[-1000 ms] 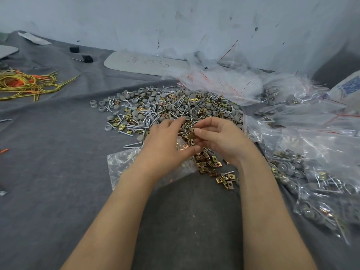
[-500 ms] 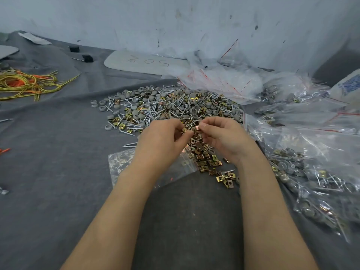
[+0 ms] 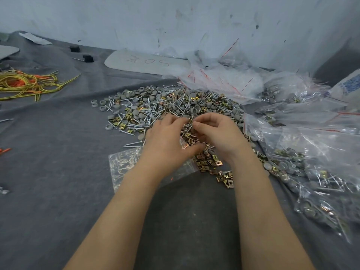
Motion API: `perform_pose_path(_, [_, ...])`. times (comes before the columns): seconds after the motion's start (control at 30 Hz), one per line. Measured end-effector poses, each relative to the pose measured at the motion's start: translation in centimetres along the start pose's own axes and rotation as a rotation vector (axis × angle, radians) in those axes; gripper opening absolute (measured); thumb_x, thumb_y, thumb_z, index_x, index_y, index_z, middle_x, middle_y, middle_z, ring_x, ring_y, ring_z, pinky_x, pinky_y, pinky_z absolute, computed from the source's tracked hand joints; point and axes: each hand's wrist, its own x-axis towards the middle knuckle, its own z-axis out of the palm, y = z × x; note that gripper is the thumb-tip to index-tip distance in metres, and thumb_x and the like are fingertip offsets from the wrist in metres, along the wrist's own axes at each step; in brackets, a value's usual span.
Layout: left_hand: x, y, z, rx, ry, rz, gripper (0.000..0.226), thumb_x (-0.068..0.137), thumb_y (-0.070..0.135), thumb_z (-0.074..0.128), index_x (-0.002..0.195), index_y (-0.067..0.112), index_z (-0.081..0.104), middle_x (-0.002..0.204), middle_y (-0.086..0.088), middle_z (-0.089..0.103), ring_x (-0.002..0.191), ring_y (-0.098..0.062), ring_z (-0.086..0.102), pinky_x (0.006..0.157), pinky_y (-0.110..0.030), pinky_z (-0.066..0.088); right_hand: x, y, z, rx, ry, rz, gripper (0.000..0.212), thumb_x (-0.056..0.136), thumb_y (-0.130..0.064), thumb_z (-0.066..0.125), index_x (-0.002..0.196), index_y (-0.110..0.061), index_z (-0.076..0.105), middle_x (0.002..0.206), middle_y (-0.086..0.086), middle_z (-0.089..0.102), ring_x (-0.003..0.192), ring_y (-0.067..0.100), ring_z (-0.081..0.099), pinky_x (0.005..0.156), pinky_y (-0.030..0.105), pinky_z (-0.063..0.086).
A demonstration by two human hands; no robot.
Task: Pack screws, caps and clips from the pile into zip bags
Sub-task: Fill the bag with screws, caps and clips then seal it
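The pile (image 3: 171,106) of mixed hardware lies directly beyond and beneath both hands: silver screws (image 3: 190,124), round grey caps (image 3: 135,108) and brass-coloured clips (image 3: 206,162), the clips thickest in a trail on the wrist side of the right hand (image 3: 220,135). The two hands meet at the near edge of the pile, fingertips almost touching. The left hand (image 3: 167,141) is curled, knuckles up, with its thumb drawn in under the palm; thumb and fingers grip the mouth of a clear zip bag (image 3: 124,164), whose flat body trails back under the left wrist and out past the forearm's outer side. The right hand is likewise curled, its fingertips closed on a few screws standing upright in the gap between the hands; motion blur hides exactly how many. Both forearms are bare and run back toward the lower edge of the view.

Outside the right hand, filled bags (image 3: 303,172) holding the same screws, caps and clips spread in a loose heap. Beyond the pile, farther from the fingertips, sits a crumpled mass of empty bags (image 3: 224,78) with red zip lines. Beyond the left hand lies a flat grey panel (image 3: 146,63) bearing handwritten marks, and near it two small black blocks (image 3: 88,58). Well outside the left hand, a tangle of yellow and orange cords (image 3: 29,82) rests on the grey cloth (image 3: 58,152) that covers the work surface. A scuffed pale wall (image 3: 175,20) closes the scene.
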Motion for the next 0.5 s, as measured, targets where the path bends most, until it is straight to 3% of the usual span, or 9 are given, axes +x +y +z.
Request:
perform_pose_path(0.07, [-0.32,-0.67,-0.02,0.162,-0.236,-0.058,0.116,0.061,0.078,0.062,0.152,0.031,0.008,0.157,0.001,0.016,0.145,-0.025,0.009,0.117,-0.048,0.008,0.06,0.19,-0.55,-0.077,0.117,0.017,0.014,0.086,-0.006,0.067,0.078,-0.016,0.063,0.063,-0.006,0.066,0.055,0.002,0.059,0.052,0.013,0.046])
perform_pose_path(0.17, [-0.84,-1.02,0.55,0.279,-0.412,-0.07,0.131,0.057,0.083,0.061,0.151,0.03,-0.014,0.161,0.002,-0.002,0.147,-0.025,-0.01,0.115,-0.052,-0.009,0.19,0.63,-0.97,-0.161,0.207,0.04,0.014,0.088,-0.012,0.067,0.077,-0.017,0.061,0.07,-0.002,0.065,0.06,0.007,0.058,0.052,0.013,0.046])
perform_pose_path(0.4, [-0.53,-0.4,0.86,0.222,-0.243,-0.054,0.114,0.07,0.069,0.064,0.152,0.025,-0.002,0.153,-0.006,0.025,0.143,-0.029,0.016,0.118,-0.05,0.008,0.25,0.57,-0.82,-0.201,0.203,0.039,0.014,0.088,-0.014,0.067,0.076,-0.019,0.06,0.067,-0.004,0.064,0.057,0.005,0.057,0.056,0.016,0.048])
perform_pose_path(0.5, [-0.19,-0.28,0.54,0.12,-0.131,-0.045,0.105,0.074,0.062,0.064,0.153,0.023,0.006,0.15,-0.005,0.033,0.139,-0.029,0.027,0.114,-0.045,0.018,0.09,0.4,-0.63,-0.172,0.1,0.023,0.014,0.084,-0.016,0.071,0.075,-0.018,0.061,0.054,-0.009,0.064,0.046,-0.002,0.053,0.046,0.013,0.043])
